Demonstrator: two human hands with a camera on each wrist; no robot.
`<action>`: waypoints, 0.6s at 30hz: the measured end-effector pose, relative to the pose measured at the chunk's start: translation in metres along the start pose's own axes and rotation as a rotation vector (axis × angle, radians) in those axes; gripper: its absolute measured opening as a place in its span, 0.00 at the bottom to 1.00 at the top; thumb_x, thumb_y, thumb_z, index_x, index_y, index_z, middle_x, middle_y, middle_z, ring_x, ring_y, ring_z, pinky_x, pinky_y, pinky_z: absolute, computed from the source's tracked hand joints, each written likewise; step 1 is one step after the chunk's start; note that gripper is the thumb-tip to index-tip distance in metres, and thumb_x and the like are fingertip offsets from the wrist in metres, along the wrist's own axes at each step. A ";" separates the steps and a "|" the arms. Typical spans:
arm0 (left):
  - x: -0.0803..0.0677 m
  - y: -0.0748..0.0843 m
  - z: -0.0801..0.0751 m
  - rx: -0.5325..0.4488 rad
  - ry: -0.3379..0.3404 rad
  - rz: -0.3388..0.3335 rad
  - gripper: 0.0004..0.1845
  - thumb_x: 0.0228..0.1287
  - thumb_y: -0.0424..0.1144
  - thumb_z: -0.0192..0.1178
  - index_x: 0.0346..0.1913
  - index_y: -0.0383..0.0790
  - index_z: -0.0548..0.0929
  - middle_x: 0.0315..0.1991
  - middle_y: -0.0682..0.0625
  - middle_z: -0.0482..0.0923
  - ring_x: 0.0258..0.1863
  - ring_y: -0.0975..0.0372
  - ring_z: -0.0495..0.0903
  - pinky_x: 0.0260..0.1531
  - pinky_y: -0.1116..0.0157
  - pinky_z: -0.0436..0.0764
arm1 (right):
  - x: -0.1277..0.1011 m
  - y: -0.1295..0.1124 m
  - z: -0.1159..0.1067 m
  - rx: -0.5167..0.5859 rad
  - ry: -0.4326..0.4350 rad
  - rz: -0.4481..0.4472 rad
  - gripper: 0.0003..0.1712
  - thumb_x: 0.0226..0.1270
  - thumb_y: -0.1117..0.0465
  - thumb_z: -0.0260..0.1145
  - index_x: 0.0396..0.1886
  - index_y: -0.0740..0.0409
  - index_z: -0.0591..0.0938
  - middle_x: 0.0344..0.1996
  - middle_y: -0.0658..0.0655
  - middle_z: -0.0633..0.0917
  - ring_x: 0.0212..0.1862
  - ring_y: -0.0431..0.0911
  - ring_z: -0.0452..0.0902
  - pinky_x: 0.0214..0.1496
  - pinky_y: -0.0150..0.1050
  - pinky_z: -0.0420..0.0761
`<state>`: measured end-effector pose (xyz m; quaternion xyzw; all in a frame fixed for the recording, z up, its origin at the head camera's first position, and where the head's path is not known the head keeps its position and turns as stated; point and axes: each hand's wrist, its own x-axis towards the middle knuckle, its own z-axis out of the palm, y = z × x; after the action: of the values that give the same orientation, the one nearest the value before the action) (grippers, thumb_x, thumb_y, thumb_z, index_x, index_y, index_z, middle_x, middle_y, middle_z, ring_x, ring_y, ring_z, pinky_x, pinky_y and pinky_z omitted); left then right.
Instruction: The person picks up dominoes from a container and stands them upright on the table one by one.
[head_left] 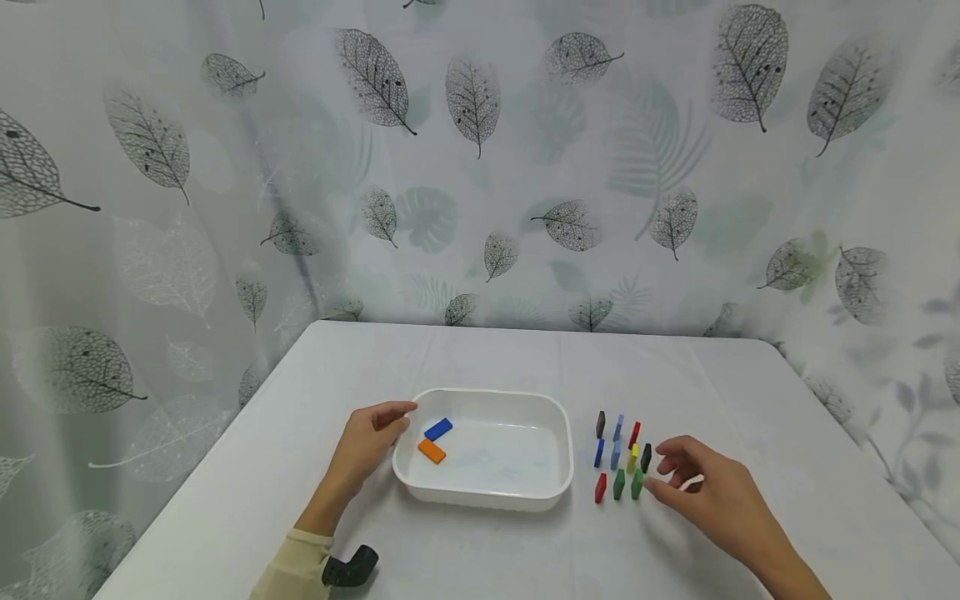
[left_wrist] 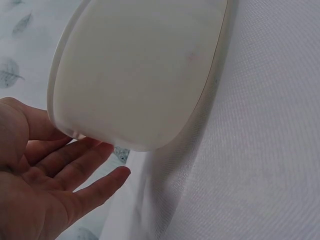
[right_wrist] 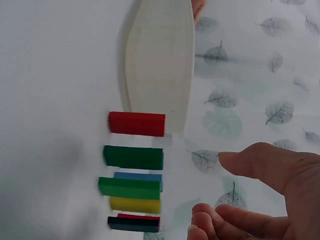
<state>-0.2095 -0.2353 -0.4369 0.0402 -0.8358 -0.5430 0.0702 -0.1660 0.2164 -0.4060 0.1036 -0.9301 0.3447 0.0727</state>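
Observation:
A white tray (head_left: 480, 498) sits mid-table with a blue block (head_left: 438, 429) and an orange block (head_left: 431, 451) lying inside at its left end. My left hand (head_left: 397, 419) is at the tray's left wall; in the left wrist view the hand (left_wrist: 60, 185) shows straight fingers beside the tray (left_wrist: 135, 75), holding nothing. Several small coloured blocks stand on edge in rows right of the tray. My right hand (head_left: 658, 471) hovers just right of the nearest green block (head_left: 637, 483) and a black block (head_left: 646, 457). In the right wrist view its fingers (right_wrist: 220, 220) are loosely curled and empty, near the green block (right_wrist: 129, 187).
A white cloth covers the table (head_left: 750, 400). A leaf-print curtain (head_left: 480, 167) hangs close behind and along both sides. A red block (head_left: 600, 487) and another green block (head_left: 618, 483) stand in the front row. A black wrist mount (head_left: 348, 568) shows by my left sleeve.

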 end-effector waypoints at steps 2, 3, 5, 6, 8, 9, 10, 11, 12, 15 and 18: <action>0.000 0.000 0.000 0.004 0.002 -0.004 0.15 0.74 0.35 0.62 0.59 0.40 0.87 0.60 0.44 0.82 0.59 0.51 0.80 0.59 0.54 0.80 | 0.001 -0.007 -0.002 -0.007 0.017 -0.038 0.23 0.57 0.58 0.83 0.50 0.58 0.84 0.32 0.45 0.83 0.33 0.38 0.77 0.36 0.33 0.83; 0.000 0.000 0.001 0.005 0.003 -0.006 0.15 0.74 0.35 0.62 0.59 0.40 0.87 0.60 0.44 0.83 0.59 0.51 0.80 0.59 0.54 0.80 | 0.002 -0.011 -0.002 -0.002 0.019 -0.052 0.23 0.57 0.59 0.83 0.50 0.58 0.84 0.32 0.44 0.83 0.33 0.38 0.77 0.36 0.33 0.83; 0.000 0.000 0.001 0.004 0.005 -0.012 0.15 0.75 0.35 0.63 0.59 0.40 0.88 0.60 0.44 0.83 0.59 0.51 0.80 0.60 0.54 0.79 | 0.005 -0.019 -0.003 0.014 0.021 -0.077 0.22 0.57 0.59 0.83 0.49 0.57 0.84 0.31 0.43 0.82 0.33 0.38 0.76 0.35 0.33 0.83; 0.000 0.000 0.001 0.004 0.004 -0.015 0.14 0.75 0.35 0.63 0.59 0.40 0.88 0.60 0.44 0.83 0.59 0.51 0.80 0.60 0.55 0.79 | 0.006 -0.023 -0.003 0.027 0.026 -0.094 0.21 0.58 0.59 0.82 0.48 0.56 0.84 0.31 0.43 0.82 0.33 0.38 0.77 0.35 0.33 0.83; 0.000 0.000 0.002 0.001 0.000 -0.017 0.14 0.75 0.35 0.63 0.59 0.40 0.88 0.60 0.45 0.83 0.59 0.52 0.80 0.60 0.55 0.79 | 0.009 -0.030 -0.003 0.050 0.041 -0.140 0.19 0.58 0.61 0.82 0.47 0.55 0.84 0.31 0.42 0.82 0.33 0.37 0.77 0.35 0.33 0.83; 0.000 0.001 0.002 -0.002 -0.003 -0.016 0.14 0.75 0.34 0.63 0.59 0.40 0.88 0.60 0.44 0.83 0.59 0.51 0.80 0.60 0.55 0.79 | 0.011 -0.033 -0.002 0.068 0.046 -0.162 0.18 0.59 0.62 0.81 0.47 0.54 0.84 0.31 0.42 0.83 0.33 0.37 0.77 0.35 0.33 0.84; 0.001 0.001 0.003 -0.005 -0.006 -0.013 0.14 0.75 0.34 0.63 0.59 0.40 0.87 0.60 0.44 0.82 0.59 0.51 0.80 0.60 0.55 0.79 | 0.013 -0.036 -0.001 0.080 0.048 -0.183 0.18 0.59 0.63 0.81 0.47 0.54 0.84 0.31 0.41 0.83 0.32 0.37 0.77 0.35 0.33 0.84; 0.001 0.001 0.003 -0.007 -0.008 -0.011 0.14 0.75 0.34 0.63 0.59 0.40 0.87 0.60 0.44 0.82 0.59 0.51 0.79 0.60 0.55 0.79 | 0.015 -0.039 0.000 0.093 0.049 -0.207 0.18 0.59 0.64 0.81 0.46 0.54 0.84 0.31 0.41 0.83 0.32 0.37 0.78 0.35 0.34 0.84; 0.000 0.002 0.003 -0.006 -0.008 -0.009 0.14 0.75 0.34 0.63 0.59 0.40 0.87 0.60 0.44 0.82 0.60 0.51 0.79 0.60 0.55 0.79 | 0.017 -0.042 0.001 0.106 0.045 -0.228 0.18 0.59 0.65 0.80 0.47 0.54 0.84 0.32 0.41 0.83 0.32 0.37 0.78 0.35 0.34 0.84; -0.001 0.002 0.002 -0.005 -0.005 -0.006 0.14 0.75 0.34 0.62 0.59 0.40 0.87 0.60 0.44 0.82 0.60 0.50 0.79 0.60 0.54 0.79 | 0.024 -0.053 0.007 0.132 0.024 -0.275 0.17 0.59 0.66 0.80 0.46 0.54 0.84 0.32 0.42 0.83 0.32 0.37 0.78 0.35 0.35 0.84; -0.002 0.002 0.001 -0.005 -0.002 -0.013 0.14 0.75 0.34 0.62 0.59 0.39 0.87 0.60 0.43 0.82 0.61 0.49 0.79 0.60 0.54 0.79 | 0.030 -0.063 0.014 0.151 -0.008 -0.308 0.16 0.60 0.66 0.79 0.46 0.55 0.84 0.33 0.43 0.84 0.33 0.37 0.79 0.36 0.37 0.84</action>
<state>-0.2077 -0.2330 -0.4357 0.0451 -0.8344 -0.5454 0.0659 -0.1810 0.1562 -0.3713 0.2515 -0.8750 0.3979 0.1129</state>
